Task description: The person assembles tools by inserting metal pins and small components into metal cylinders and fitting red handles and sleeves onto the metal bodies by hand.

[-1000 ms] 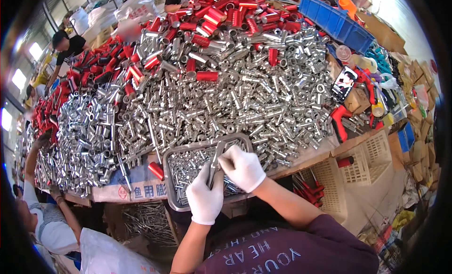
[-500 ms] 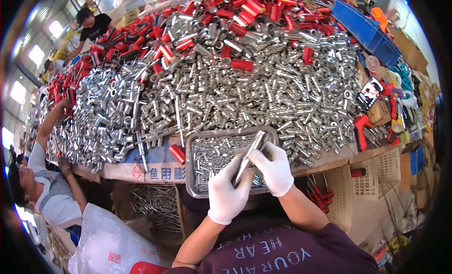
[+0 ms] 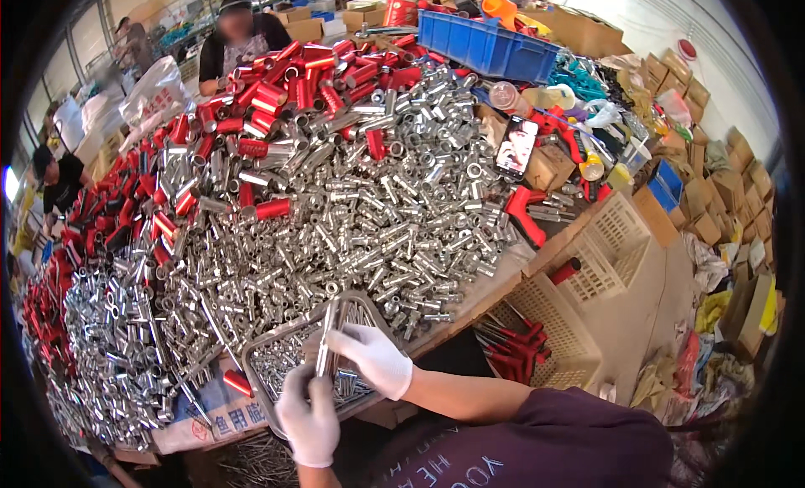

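Above the tray (image 3: 362, 305), the left grip (image 3: 310, 417) and right grip (image 3: 369, 359) hold a metal tube (image 3: 326, 344). It seems stiff, slippery, best held mid-length.

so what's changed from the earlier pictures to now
The view has swung right: the phone and tray sit further left in the picture, and more of the person beyond the pile of metal parts shows. The silver tube, slanted before, now looks nearly upright in the picture. Left hand and right hand stay on it, over the tray.
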A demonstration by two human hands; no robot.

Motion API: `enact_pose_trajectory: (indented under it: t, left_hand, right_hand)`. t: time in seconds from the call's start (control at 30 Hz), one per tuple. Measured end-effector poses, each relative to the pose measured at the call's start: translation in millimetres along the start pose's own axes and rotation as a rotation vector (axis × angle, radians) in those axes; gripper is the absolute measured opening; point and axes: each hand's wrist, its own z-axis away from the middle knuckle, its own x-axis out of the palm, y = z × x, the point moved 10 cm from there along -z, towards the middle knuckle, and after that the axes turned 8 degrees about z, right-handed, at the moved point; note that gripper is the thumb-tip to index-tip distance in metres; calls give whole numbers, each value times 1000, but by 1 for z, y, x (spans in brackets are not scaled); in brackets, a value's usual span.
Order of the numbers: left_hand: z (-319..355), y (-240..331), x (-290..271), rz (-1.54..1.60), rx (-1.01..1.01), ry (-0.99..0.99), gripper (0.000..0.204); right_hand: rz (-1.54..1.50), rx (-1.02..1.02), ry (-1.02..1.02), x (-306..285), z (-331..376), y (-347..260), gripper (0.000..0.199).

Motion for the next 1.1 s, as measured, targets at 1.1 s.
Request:
enact_pose_trajectory:
  t: [1.1]
  left_hand:
    - [-20, -76, 10, 1281, -487, -109, 54]
  right_hand:
    - [-126, 275, -339, 17, 18, 34, 49]
